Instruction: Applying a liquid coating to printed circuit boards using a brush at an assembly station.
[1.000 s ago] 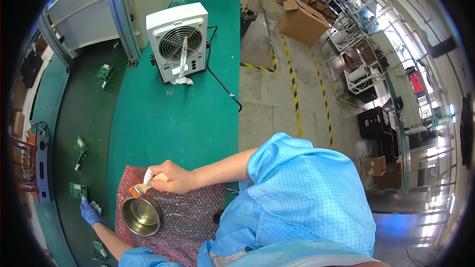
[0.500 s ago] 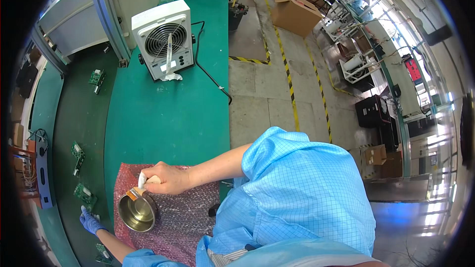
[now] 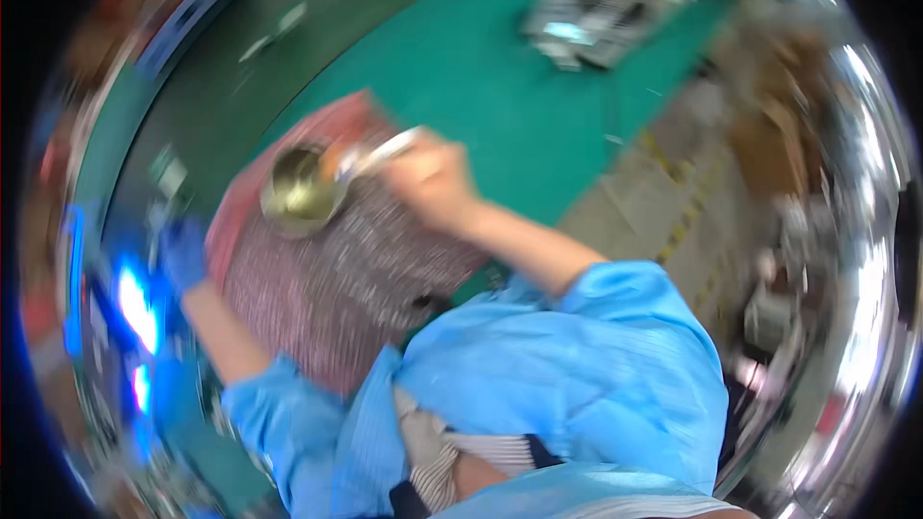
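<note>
**Brass-coloured bowl on the pink sheet, brush laid across its rim**

Brass-coloured and round, the small metal bowl (image 3: pixel 300 190) sits on our pink bubble sheet (image 3: pixel 356 279), near the sheet's far left corner, mouth up. Our right hand (image 3: pixel 435 178) is closed around a brush (image 3: pixel 370 156); its pale handle runs from the hand leftward and slightly down, with the orange-brown tip at the bowl's right rim. So the long axis of the brush lies roughly across the picture, tip toward our left.

Our left hand (image 3: pixel 181 252), in a blue glove, rests beside the left edge of the sheet, apart from the bowl; the blur keeps us from telling whether it is open or closed.

Beyond the sheet's far edge the green worktop (image 3: pixel 500 86) lies open as far as a white fan (image 3: pixel 606 2). To the right the worktop ends, with floor and yellow-black striped tape (image 3: pixel 687 216) below it.

Compared with a moment ago, our view has swung sharply and blurred: the fan now sits upper right instead of upper left, and the bowl appears higher in the picture. The grip on the brush and its place at the bowl look unchanged.
</note>
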